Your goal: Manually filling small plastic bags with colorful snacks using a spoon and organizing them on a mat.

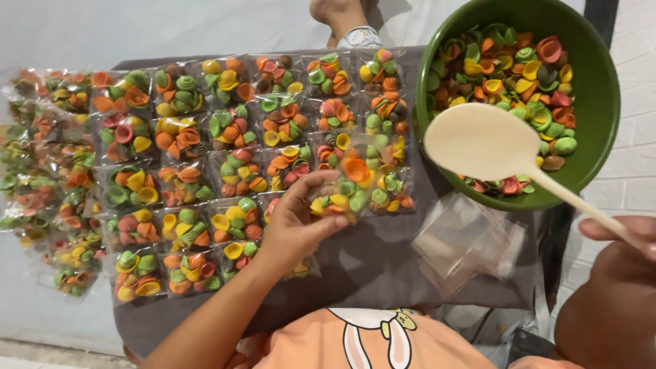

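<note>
While the left hand [295, 222] pinches a small clear packet [348, 195] of coloured shells between thumb and fingertips, the right hand [625, 236] at the frame's edge is closed round the handle of a pale wooden spoon [485, 142]. Packet held just above the grey cloth [383, 263], at the near end of the filled rows.

Nearest the right hand, between the two hands: a loose pile of empty clear bags [468, 242], so bagging looks unfinished.

Beyond the left hand's fingers and off to its outer side: rows of filled packets [225, 147] laid edge to edge, several dozen by the look of it. More lie further out on the pale floor [48, 157], blurred. Judged well along, not done.

Beyond the right hand: green bowl [601, 102], shells [519, 65] inside, roughly half full as far as I can tell. Spoon's blade hangs over them, empty.

Held packet: thin, glossy plastic, crinkled. Contents ridged, snail-like curls in orange, yellow, green, pink and a few brown. Whether it is sealed, cannot tell.

Farthest off, past the rows: a foot [335, 14] of another person.
</note>
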